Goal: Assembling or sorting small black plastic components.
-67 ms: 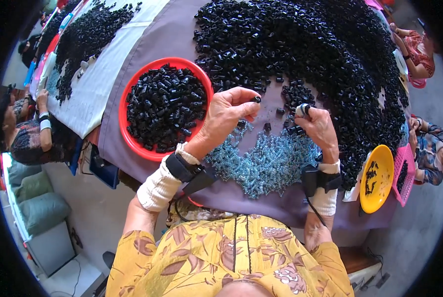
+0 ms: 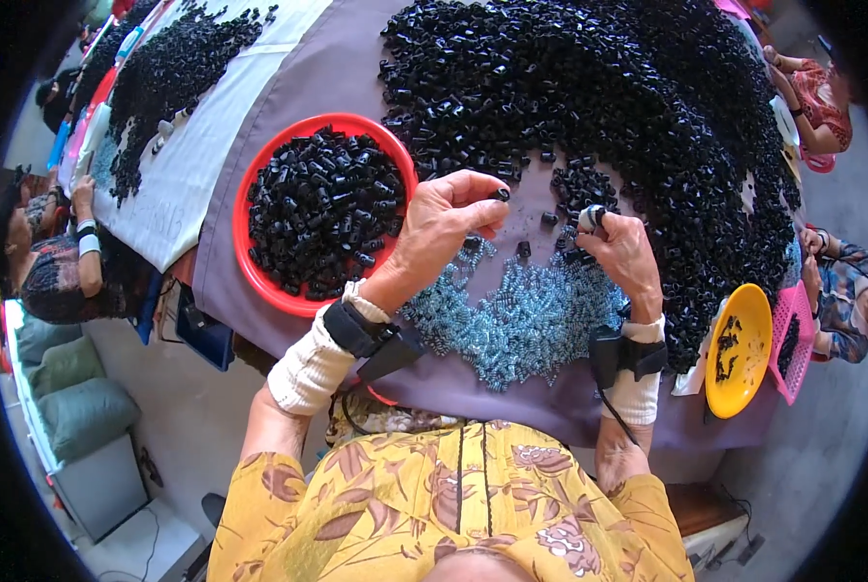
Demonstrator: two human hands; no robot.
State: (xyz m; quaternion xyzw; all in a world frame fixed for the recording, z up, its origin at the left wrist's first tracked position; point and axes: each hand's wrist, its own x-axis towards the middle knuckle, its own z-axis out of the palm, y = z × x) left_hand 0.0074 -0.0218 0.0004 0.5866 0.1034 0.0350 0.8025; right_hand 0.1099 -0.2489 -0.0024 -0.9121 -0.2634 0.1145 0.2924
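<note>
Between thumb and forefinger, my left hand (image 2: 444, 218) pinches a small black plastic piece (image 2: 499, 195). My right hand (image 2: 623, 247) is closed in a pinch, its fingertips over the table beside loose black pieces; a pale wrap and a dark band show on a finger. What those fingertips hold is too hidden to make out. Below both hands spreads a pile of small bluish, shiny springs (image 2: 526, 325). Left of my left hand stands a red basin (image 2: 247, 247) full of black pieces. Beyond my hands lies a large heap of black pieces (image 2: 550, 78).
A yellow bowl (image 2: 752, 364) with a few black bits and a pink basket (image 2: 795, 373) stand at the right table edge. The table has a mauve cloth (image 2: 250, 175). Other people sit at left and right. A second table (image 2: 289, 24) with black pieces is at far left.
My right hand has shifted very slightly at the fingertips. My left hand stays in place with the black piece.
</note>
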